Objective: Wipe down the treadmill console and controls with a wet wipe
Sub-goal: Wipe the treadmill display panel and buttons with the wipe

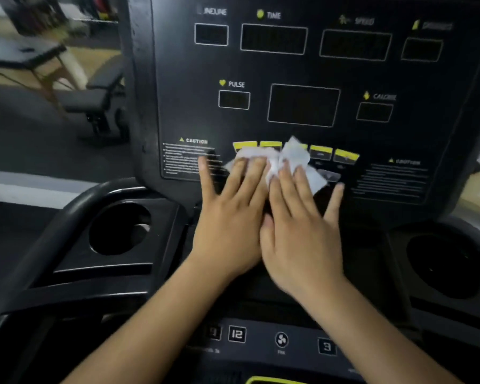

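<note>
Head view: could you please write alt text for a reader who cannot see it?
The left hand and right hand press a crumpled white wet wipe with straight fingers onto the yellow buttons of a black treadmill console. Unlit displays sit above.

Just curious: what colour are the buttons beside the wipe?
Yellow tops on the buttons, clearest in the head view.

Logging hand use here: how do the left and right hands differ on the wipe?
The right hand lies on top, overlapping the left hand along its inner edge. The left hand's outermost finger splays over the left caution label; the right hand's splays past the right side of the wipe. Shared: both hands lie flat, fingers straight, pressing the wipe on the yellow buttons.
</note>
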{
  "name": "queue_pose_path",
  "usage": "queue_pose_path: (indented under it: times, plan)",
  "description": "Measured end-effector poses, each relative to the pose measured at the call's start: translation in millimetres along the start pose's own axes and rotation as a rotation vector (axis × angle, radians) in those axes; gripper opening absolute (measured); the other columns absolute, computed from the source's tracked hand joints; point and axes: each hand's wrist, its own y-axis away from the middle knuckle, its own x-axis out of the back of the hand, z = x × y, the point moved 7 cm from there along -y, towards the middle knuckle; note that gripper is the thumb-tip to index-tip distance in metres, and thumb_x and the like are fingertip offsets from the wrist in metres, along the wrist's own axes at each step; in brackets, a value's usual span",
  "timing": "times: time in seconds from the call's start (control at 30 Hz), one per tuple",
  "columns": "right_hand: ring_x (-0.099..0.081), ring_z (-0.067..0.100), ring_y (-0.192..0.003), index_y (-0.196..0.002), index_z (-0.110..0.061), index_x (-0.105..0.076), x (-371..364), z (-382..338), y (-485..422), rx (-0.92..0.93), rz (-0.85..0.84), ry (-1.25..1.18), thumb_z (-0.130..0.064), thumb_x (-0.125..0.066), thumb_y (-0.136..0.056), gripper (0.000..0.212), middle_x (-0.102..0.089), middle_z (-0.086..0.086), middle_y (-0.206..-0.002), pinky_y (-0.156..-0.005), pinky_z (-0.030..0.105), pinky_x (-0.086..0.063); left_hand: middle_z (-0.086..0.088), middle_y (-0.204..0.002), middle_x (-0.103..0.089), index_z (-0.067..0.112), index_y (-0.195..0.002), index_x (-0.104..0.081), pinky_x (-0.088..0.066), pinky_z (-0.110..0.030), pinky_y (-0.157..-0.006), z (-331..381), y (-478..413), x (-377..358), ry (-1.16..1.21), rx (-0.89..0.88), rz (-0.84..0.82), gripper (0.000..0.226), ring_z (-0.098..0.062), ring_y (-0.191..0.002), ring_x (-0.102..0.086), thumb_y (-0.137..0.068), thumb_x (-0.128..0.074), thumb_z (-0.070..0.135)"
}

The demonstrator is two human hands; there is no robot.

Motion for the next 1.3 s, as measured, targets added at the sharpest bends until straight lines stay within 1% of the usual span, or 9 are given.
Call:
queue_pose_path:
  times: [0.1,0.27,0.4,0.5,0.67,0.87,1.07,1.2,1.3]
  plan:
    - [-0.008,0.019,-0.148,-0.149,-0.009,-0.03,-10,-23,-4,0.065,-0.051,0.023,-0.038,-0.023,-0.093,0.064,-0.016,0.005,-0.16,-0.111,0.068,-0.003,-0.01,-0.155,-0.034,0.011,-0.147,-0.037,0.004,-0.076,-0.106,-24,11,-4,-0.018,-0.003,-0.024,0.062,-0.03,-0.145,-0.027,-0.091,-0.033,0.036]
    - [0.002,0.017,-0.148,-0.153,-0.015,-0.015,22,-61,-69,0.103,0.065,0.03,-0.04,-0.012,-0.095,0.063,-0.005,0.002,-0.162,-0.11,0.068,0.003,-0.011,-0.16,-0.021,0.012,-0.152,-0.025,0.006,-0.075,-0.106,-88,-16,24,-0.068,0.152,0.087,0.059,-0.029,-0.148,-0.018,-0.099,-0.031,0.036]
    - [-0.007,0.019,-0.148,-0.15,-0.01,-0.027,-12,-93,-27,0.184,-0.04,0.061,-0.038,-0.021,-0.093,0.063,-0.017,0.005,-0.16,-0.11,0.069,-0.003,-0.014,-0.156,-0.03,0.011,-0.149,-0.032,-0.002,-0.076,-0.107,-85,42,-1,-0.03,0.177,0.006,0.06,-0.031,-0.146,-0.023,-0.093,-0.034,0.032]
    - [-0.012,0.018,-0.148,-0.149,-0.01,-0.032,-11,-110,-35,0.237,-0.066,0.07,-0.038,-0.02,-0.092,0.064,-0.023,0.004,-0.159,-0.109,0.07,0.0,-0.016,-0.157,-0.028,0.01,-0.15,-0.031,-0.001,-0.077,-0.106,-103,49,0,-0.067,0.181,-0.045,0.062,-0.03,-0.146,-0.023,-0.092,-0.029,0.032]
    - [0.001,0.017,-0.148,-0.153,-0.014,-0.016,11,-136,-84,0.231,0.014,0.076,-0.038,-0.016,-0.096,0.062,-0.008,0.001,-0.162,-0.109,0.068,0.003,-0.016,-0.161,-0.014,0.01,-0.154,-0.017,-0.003,-0.067,-0.113,-155,19,15,-0.05,0.264,-0.019,0.066,-0.029,-0.149,-0.009,-0.095,-0.02,0.038]
    - [-0.016,0.017,-0.147,-0.146,-0.01,-0.037,-28,-139,-22,0.299,-0.113,0.058,-0.04,-0.024,-0.091,0.064,-0.029,0.003,-0.156,-0.11,0.068,-0.004,-0.02,-0.157,-0.025,0.004,-0.148,-0.032,-0.008,-0.063,-0.115,-126,82,-14,0.147,0.222,-0.109,0.07,-0.034,-0.147,-0.018,-0.083,-0.031,0.031]
    - [-0.002,0.013,-0.148,-0.152,-0.014,-0.019,10,-140,-76,0.231,-0.012,0.036,-0.037,-0.015,-0.096,0.061,-0.013,-0.001,-0.161,-0.11,0.067,0.005,-0.023,-0.157,-0.02,0.004,-0.151,-0.024,-0.009,-0.062,-0.114,-157,23,12,0.029,0.226,-0.021,0.066,-0.035,-0.147,-0.015,-0.091,-0.022,0.032]
    - [-0.02,0.016,-0.146,-0.144,-0.008,-0.041,-14,-127,-16,0.256,-0.075,-0.012,-0.036,-0.023,-0.094,0.06,-0.035,0.004,-0.154,-0.112,0.067,-0.003,-0.019,-0.155,-0.03,0.007,-0.147,-0.036,-0.013,-0.063,-0.114,-109,71,-10,0.065,0.191,-0.151,0.064,-0.035,-0.144,-0.025,-0.089,-0.028,0.031]
    - [-0.024,0.015,-0.145,-0.141,-0.009,-0.046,-16,-113,-17,0.264,-0.08,-0.027,-0.036,-0.023,-0.094,0.059,-0.039,0.002,-0.152,-0.111,0.068,-0.001,-0.016,-0.157,-0.027,0.009,-0.149,-0.034,-0.007,-0.065,-0.113,-99,69,-7,0.064,0.182,-0.147,0.063,-0.029,-0.146,-0.024,-0.091,-0.028,0.033]
